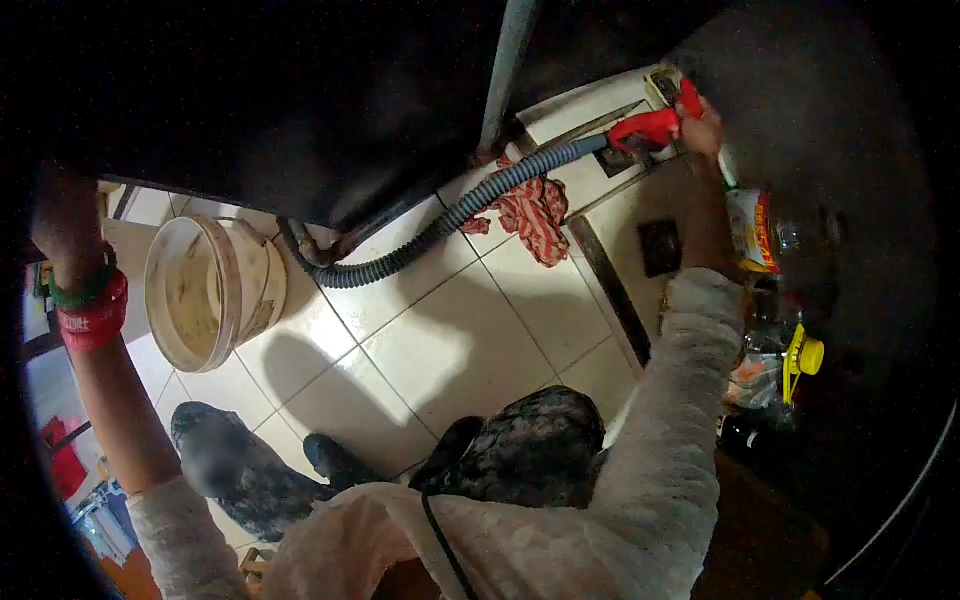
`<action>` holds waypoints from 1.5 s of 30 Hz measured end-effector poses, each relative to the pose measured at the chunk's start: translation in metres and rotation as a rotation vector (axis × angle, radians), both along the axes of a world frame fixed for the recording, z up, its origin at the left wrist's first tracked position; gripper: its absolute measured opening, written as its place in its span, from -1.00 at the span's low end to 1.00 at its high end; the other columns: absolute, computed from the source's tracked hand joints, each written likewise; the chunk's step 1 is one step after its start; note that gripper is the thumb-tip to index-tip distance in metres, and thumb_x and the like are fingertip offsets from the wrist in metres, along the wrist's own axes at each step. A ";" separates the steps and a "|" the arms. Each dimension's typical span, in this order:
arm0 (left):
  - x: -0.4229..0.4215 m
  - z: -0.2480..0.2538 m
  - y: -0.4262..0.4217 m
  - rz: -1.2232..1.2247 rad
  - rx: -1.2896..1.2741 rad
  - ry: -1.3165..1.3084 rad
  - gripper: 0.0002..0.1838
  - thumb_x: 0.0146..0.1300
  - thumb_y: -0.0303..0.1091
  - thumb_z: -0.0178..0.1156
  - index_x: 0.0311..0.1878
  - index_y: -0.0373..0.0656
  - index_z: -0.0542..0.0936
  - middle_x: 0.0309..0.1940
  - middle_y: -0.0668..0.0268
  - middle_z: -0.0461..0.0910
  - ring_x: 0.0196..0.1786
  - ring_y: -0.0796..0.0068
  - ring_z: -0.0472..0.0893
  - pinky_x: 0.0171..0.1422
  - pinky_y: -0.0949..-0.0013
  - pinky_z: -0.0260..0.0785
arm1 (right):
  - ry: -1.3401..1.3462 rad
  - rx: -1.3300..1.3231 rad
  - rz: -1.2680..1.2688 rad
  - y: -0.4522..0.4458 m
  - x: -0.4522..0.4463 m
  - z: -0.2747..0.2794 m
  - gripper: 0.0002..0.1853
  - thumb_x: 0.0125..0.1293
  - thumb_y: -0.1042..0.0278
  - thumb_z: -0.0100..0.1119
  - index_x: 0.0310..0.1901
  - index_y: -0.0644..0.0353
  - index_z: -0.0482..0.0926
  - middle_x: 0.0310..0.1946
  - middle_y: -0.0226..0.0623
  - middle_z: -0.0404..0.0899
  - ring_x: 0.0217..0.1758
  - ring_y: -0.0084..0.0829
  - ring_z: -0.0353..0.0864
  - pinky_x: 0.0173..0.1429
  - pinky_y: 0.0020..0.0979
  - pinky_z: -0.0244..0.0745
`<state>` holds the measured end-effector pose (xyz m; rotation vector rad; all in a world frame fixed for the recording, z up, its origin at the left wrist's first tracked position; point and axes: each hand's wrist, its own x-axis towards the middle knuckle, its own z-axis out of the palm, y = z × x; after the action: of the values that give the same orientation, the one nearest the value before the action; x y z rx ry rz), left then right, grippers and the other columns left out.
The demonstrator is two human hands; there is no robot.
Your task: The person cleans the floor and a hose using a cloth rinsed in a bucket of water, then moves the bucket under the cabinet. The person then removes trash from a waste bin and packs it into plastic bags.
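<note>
At the upper right, my right hand (pixel 703 128) is closed on a bright red piece (pixel 648 128), which looks like cloth or soft plastic and meets the end of a grey corrugated hose (pixel 440 228). The hose curves down and left across the tiles, then passes under a dark panel. My left hand (pixel 68 225) is raised at the far left beside that panel's edge. Shadow hides its fingers, and a red wristband (pixel 95 312) sits below it. Under the hose lies a crumpled red-and-white striped cloth (pixel 535 218).
A dirty white bucket (pixel 200 295) stands on the tiled floor (pixel 450 350) near my left arm. A grey metal leg (pixel 508 80) comes down at top centre. Bottles, one with a yellow cap (pixel 808 355), and a printed packet (pixel 752 232) are beside my right arm.
</note>
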<state>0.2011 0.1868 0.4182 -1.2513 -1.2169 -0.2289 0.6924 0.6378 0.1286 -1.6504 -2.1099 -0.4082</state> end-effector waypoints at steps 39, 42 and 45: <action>-0.011 -0.001 0.002 -0.058 -0.038 -0.062 0.02 0.12 0.11 0.06 0.31 -0.54 -0.19 0.20 -0.36 0.09 0.19 -0.17 0.27 0.24 0.01 0.10 | -0.002 -0.312 -0.215 -0.240 0.042 -0.064 -0.25 0.11 -0.17 0.05 0.21 0.21 0.23 0.18 0.08 0.24 0.23 0.06 0.20 0.28 0.03 0.05; -0.007 0.000 0.004 -0.088 -0.041 -0.077 0.02 0.12 0.10 0.07 0.31 -0.52 -0.19 0.22 -0.32 0.09 0.23 -0.12 0.24 0.28 0.05 0.07 | 0.006 -0.242 -0.174 -0.233 0.057 -0.079 -0.34 0.16 -0.07 0.01 0.20 0.20 0.25 0.11 0.08 0.30 0.18 0.05 0.26 0.22 0.07 0.10; -0.013 0.003 0.001 -0.023 -0.025 -0.014 0.00 0.13 0.10 0.07 0.33 -0.48 -0.18 0.23 -0.29 0.10 0.23 -0.08 0.26 0.30 0.07 0.06 | 0.010 -0.237 -0.021 -0.206 0.059 -0.090 -0.41 0.18 0.02 -0.01 0.18 0.19 0.27 0.06 0.08 0.33 0.13 0.04 0.30 0.17 0.07 0.15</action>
<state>0.1877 0.1881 0.4213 -1.2877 -1.2212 -0.2403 0.7509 0.4317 0.0382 -1.8002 -2.2055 -0.1597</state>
